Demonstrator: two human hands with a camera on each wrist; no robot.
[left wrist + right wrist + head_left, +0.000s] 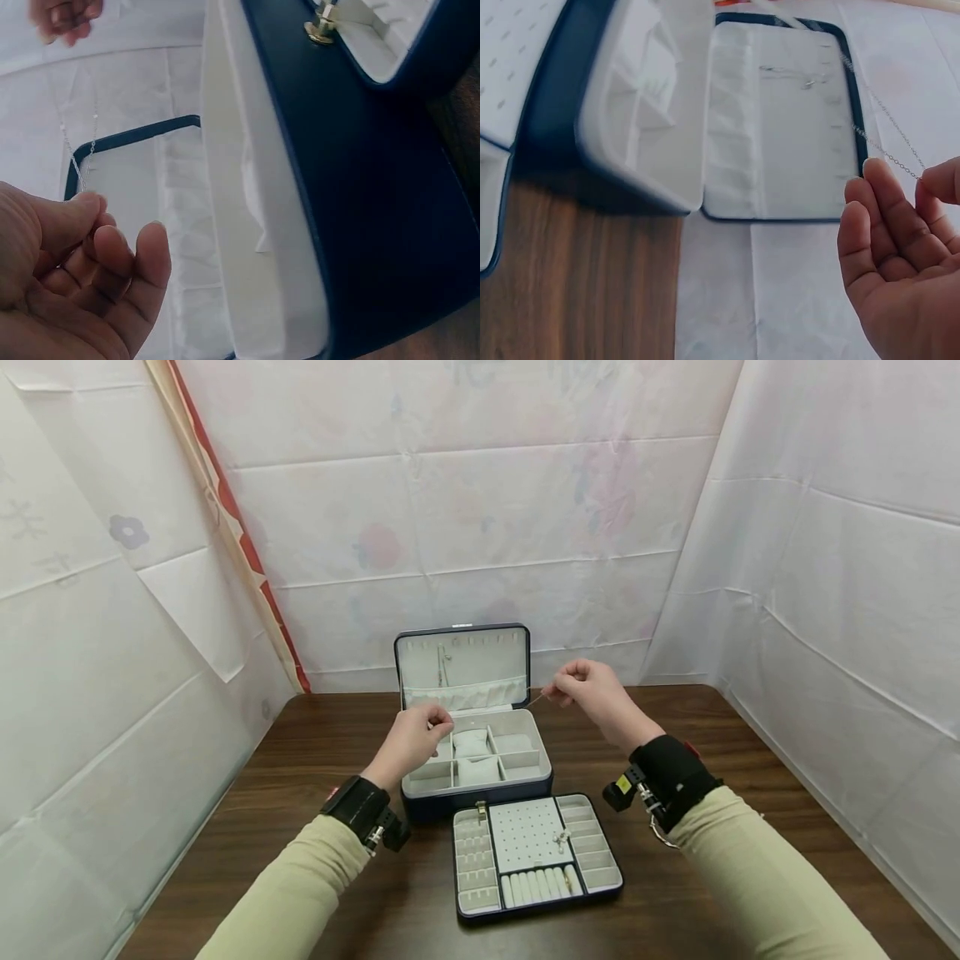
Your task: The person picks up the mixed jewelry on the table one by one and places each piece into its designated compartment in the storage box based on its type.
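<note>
A thin silver chain necklace (891, 155) is held up between both hands, its strands running from one to the other. My left hand (412, 739) pinches one end between thumb and forefinger, over the left side of the navy jewelry box (487, 795). Off the box's right rear corner, my right hand (596, 693) pinches the other end, its remaining fingers loosely bent in the right wrist view. Behind the hands the box's lid (480, 658) stands raised, with a row of small hooks. Another silver necklace (441, 667) hangs from the lid.
White cushions (477, 771) sit in the box's middle compartments. In front lies a lift-out tray (529, 835) with a perforated panel, ring rolls (534, 887) and side slots; small jewelry (561, 838) rests on it. White sheets (465, 510) surround the brown wooden table (330, 752).
</note>
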